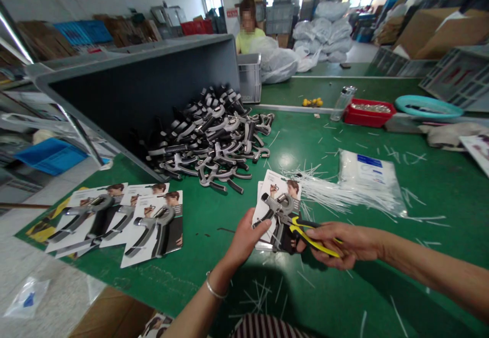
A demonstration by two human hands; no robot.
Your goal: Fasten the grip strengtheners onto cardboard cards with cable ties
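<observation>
My left hand (246, 236) grips the left edge of a printed backing card (270, 185), thumb on top. A grey and black hand grip strengthener (284, 205) with a metal spring lies against that card. Closed around the handles of yellow and black pliers (315, 238), my right hand (344, 244) has the jaws at the grip strengthener. Whether the jaws hold a tie there is too small to tell. Right of the card spreads a bundle of white cable ties (324, 193), partly in a clear plastic bag (370, 180).
A grey crate (145, 58) on its side spills a heap of hand grips (217, 139). Several carded grips (153, 226) lie at left. Cut tie ends litter the green table (214, 287). A red tray (369, 114) and turquoise basin (428, 108) stand behind; a person (248, 35) sits opposite.
</observation>
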